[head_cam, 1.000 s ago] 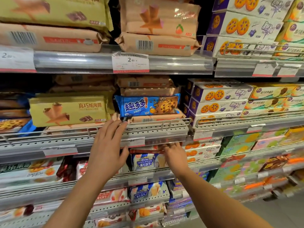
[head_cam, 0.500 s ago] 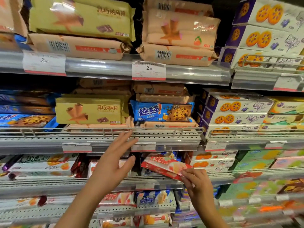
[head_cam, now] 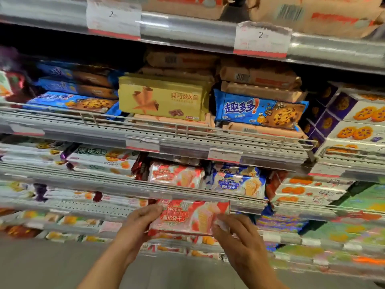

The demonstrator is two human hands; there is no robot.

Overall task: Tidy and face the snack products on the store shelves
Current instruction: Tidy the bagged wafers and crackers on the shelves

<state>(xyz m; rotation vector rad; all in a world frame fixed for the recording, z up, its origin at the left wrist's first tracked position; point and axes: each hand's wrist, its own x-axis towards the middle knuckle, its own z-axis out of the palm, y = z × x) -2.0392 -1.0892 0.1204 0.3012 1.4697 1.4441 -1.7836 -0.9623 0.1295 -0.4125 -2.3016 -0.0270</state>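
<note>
The shiny red-and-white wafer packet (head_cam: 188, 217) is off the shelf, held out in front of the lower rows. The left hand (head_cam: 137, 224) grips one end and the right hand (head_cam: 235, 232) pinches the other. I think it belongs with the matching red wafer packets (head_cam: 176, 175) on the grey metal shelf (head_cam: 104, 180) above. Keep it flat, picture facing out, and slide it in gently.

two hands (head_cam: 137, 224), one held wafer pack (head_cam: 188, 217)

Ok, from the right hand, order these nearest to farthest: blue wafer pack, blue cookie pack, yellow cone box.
1. blue wafer pack, directly above the right hand
2. blue cookie pack, a shelf higher
3. yellow cone box, same shelf, further left
</note>
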